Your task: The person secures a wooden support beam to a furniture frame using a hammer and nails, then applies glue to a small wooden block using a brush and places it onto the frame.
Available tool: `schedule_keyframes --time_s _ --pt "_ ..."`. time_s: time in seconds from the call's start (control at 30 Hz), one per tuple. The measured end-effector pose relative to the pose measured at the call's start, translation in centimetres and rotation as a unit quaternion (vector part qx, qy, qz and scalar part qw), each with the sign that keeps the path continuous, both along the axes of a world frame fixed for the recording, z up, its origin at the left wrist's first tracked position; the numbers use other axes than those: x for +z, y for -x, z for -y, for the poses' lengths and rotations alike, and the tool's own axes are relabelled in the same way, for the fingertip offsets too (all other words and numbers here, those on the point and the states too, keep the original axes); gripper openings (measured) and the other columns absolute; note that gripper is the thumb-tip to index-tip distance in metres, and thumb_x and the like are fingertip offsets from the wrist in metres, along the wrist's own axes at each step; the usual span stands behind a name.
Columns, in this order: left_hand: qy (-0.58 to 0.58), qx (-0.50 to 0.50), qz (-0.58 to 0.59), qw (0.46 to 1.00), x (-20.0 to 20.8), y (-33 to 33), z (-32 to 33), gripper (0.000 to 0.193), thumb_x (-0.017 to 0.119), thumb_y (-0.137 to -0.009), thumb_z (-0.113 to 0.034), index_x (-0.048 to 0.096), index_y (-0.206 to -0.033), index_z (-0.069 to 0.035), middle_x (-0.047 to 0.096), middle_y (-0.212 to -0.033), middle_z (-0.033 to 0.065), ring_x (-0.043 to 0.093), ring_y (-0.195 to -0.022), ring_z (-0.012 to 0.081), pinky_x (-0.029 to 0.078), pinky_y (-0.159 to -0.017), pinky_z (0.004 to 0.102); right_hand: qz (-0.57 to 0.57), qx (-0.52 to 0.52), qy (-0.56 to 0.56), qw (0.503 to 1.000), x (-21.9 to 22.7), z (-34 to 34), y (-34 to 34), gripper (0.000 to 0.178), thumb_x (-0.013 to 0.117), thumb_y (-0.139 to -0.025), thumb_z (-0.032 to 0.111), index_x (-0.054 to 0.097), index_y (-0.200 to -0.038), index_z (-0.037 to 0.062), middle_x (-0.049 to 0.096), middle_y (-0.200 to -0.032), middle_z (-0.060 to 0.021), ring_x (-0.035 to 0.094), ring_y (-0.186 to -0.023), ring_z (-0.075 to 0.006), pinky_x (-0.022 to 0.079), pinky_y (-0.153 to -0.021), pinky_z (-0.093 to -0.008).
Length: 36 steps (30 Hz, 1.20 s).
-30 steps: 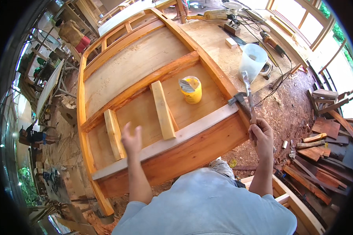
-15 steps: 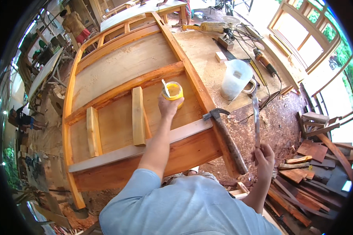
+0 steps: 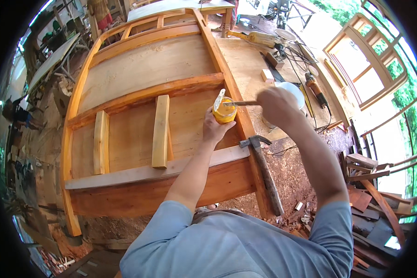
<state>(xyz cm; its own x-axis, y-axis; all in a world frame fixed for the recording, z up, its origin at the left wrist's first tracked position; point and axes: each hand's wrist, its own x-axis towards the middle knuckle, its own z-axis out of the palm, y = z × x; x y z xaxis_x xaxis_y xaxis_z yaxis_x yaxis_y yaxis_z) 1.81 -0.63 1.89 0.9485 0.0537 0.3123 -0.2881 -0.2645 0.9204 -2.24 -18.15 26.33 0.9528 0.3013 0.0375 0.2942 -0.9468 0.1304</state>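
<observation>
My left hand [image 3: 215, 129] is wrapped round a small yellow jar [image 3: 225, 116], holding it above the wooden frame [image 3: 171, 88]. Yellow-orange stuff shows inside the jar, and a whitish flat stick [image 3: 220, 98] leans up at its rim. My right hand [image 3: 275, 104] is closed round a long thin tool [image 3: 245, 103], whose tip reaches into the jar's mouth; its exact kind is unclear. A claw hammer [image 3: 265, 173] lies along the frame's right side rail, near the front. Behind my right hand, a translucent plastic jug [image 3: 297, 92] is partly hidden.
Two loose wood blocks [image 3: 161, 132] rest on the frame beside a pale strip [image 3: 139, 176]. At right, a board holds an angle grinder [image 3: 315, 88], a yellow power tool [image 3: 259, 39] and cords. Scrap wood [image 3: 380, 217] is piled lower right. Another person [image 3: 101, 16] stands far left.
My right hand has swung up and left from beside the hammer, bringing the thin tool's tip into the jar. My left hand and jar have shifted slightly right.
</observation>
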Motion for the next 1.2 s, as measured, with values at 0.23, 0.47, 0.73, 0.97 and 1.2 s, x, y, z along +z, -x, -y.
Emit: schedule_keyframes --time_s 0.23,0.47,0.73,0.97,1.2 --pt "-0.027 -0.041 0.004 0.999 1.3 -0.1 -0.3 0.065 0.090 -0.066 -0.020 0.065 -0.126 -0.013 0.061 -0.131 0.0120 0.060 -0.119 0.0316 0.050 -0.102 0.0395 -0.079 0.051 0.103 0.990 -7.0 -5.7 -7.2 0.018 0.066 -0.088 0.020 0.076 -0.094 0.0073 0.075 -0.101 -0.0139 0.072 -0.098 -0.0316 0.059 -0.083 -0.0405" --pt "-0.016 -0.031 -0.009 0.999 1.3 0.2 -0.6 0.065 0.089 -0.067 -0.019 0.063 -0.126 -0.009 0.061 -0.131 0.0128 0.059 -0.121 0.0323 0.049 -0.103 0.0401 -0.105 -0.059 -0.089 0.989 -1.5 3.6 -6.1 0.022 0.067 -0.080 0.019 0.081 -0.094 0.0103 0.073 -0.080 -0.0132 0.070 -0.080 -0.0288 0.054 -0.073 -0.0416" --pt "-0.140 -0.014 -0.070 0.988 1.8 3.0 -3.3 0.052 0.085 -0.073 -0.023 0.064 -0.110 0.007 0.056 -0.136 0.0223 0.055 -0.125 0.0388 0.047 -0.106 0.0433 -0.159 -0.204 -0.368 0.893 -8.5 8.7 3.6 0.032 0.081 -0.081 0.020 0.076 -0.108 0.0036 0.061 -0.065 -0.0006 0.051 -0.057 -0.0075 0.037 -0.050 -0.0269" --pt "-0.406 0.141 -0.041 0.902 5.2 10.0 -17.9 0.048 0.082 -0.075 -0.028 0.064 -0.095 0.012 0.047 -0.142 0.0271 0.046 -0.131 0.0420 0.043 -0.106 0.0451 -0.155 -0.247 -0.564 0.773 -12.7 6.5 9.3 0.027 0.072 -0.091 0.016 0.071 -0.112 -0.0009 0.062 -0.069 0.0009 0.052 -0.057 -0.0050 0.039 -0.051 -0.0227" --pt "0.031 0.023 -0.351 0.936 5.3 10.9 -22.3 0.034 0.076 -0.081 -0.020 0.063 -0.102 0.004 0.067 -0.100 0.0167 0.069 -0.082 0.0293 0.056 -0.066 0.0404 -0.164 -0.196 -0.782 0.569 -13.1 4.0 12.0 0.022 0.056 -0.103 0.015 0.067 -0.114 -0.0002 0.063 -0.072 -0.0045 0.057 -0.059 -0.0107 0.045 -0.055 -0.0226"
